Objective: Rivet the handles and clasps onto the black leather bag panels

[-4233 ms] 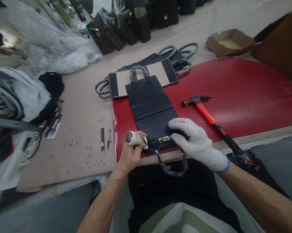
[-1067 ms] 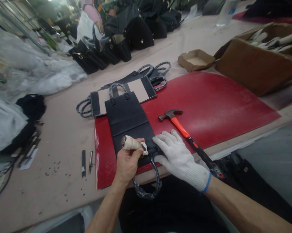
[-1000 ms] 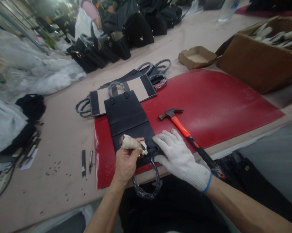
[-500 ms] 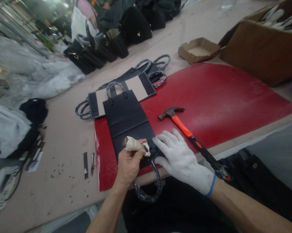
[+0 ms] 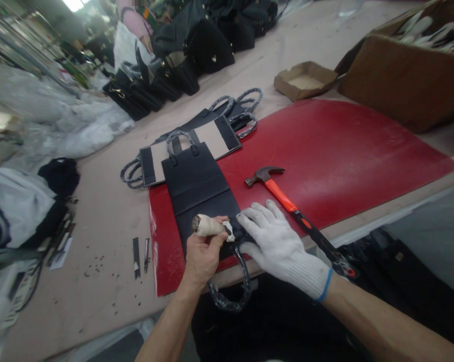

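A black leather panel [image 5: 200,183] lies on the red mat [image 5: 325,151], with one wrapped loop handle at its far end and another handle [image 5: 232,304] hanging over the table's near edge. My left hand [image 5: 203,254] is closed around a tool wrapped in whitish tape [image 5: 208,225], its lower end down near the base of the near handle. My right hand [image 5: 274,244], in a white glove, rests with spread fingers on the panel's right edge. Just beyond the glove lies a claw hammer [image 5: 281,193] with an orange and black grip.
More panels with wrapped handles [image 5: 219,136] lie beyond. Two thin metal pieces [image 5: 136,257] and small dark bits are at the left. Black bags [image 5: 207,42], a shallow carton [image 5: 304,80] and a large box [image 5: 403,75] stand farther back. Part of a person [image 5: 136,22] shows behind.
The view has shifted slightly. Both hands keep nearly the same pose and place on the panel, and the hammer has not moved on the mat.
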The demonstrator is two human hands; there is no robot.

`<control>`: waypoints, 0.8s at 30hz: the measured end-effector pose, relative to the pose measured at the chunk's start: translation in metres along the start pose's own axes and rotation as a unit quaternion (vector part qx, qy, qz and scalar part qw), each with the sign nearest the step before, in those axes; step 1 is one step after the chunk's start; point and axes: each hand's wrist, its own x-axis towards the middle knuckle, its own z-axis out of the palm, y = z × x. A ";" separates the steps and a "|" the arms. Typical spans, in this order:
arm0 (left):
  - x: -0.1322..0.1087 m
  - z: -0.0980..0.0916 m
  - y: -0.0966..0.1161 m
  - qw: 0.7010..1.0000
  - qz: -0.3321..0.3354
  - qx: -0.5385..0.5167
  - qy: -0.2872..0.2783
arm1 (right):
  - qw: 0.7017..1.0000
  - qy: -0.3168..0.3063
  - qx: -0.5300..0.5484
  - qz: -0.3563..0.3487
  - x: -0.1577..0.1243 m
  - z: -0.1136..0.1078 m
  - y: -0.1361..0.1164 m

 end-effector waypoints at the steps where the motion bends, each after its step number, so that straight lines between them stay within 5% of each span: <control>1: 0.000 0.000 0.000 1.000 0.006 0.008 -0.002 | 1.000 0.001 0.000 -0.001 0.000 0.000 0.000; 8: 0.002 0.001 -0.004 0.996 0.067 0.044 -0.041 | 1.000 0.009 0.027 -0.007 0.000 -0.001 0.004; 12: 0.005 0.001 -0.005 0.997 0.058 0.011 -0.041 | 0.989 0.040 0.141 -0.032 -0.011 -0.012 0.008; 15: 0.005 0.000 -0.005 0.997 0.056 0.008 -0.042 | 0.976 0.127 0.177 0.022 -0.028 -0.027 0.014; 17: 0.004 0.001 -0.004 0.997 0.061 0.015 -0.042 | 0.981 0.152 0.084 0.088 -0.040 -0.039 0.021; 21: 0.001 0.002 -0.003 0.994 0.090 0.058 -0.038 | 0.968 0.025 -0.140 0.209 -0.050 -0.059 0.036; 24: -0.001 0.004 -0.003 0.988 0.115 0.092 -0.036 | 0.948 -0.070 -0.168 0.263 -0.045 -0.065 0.035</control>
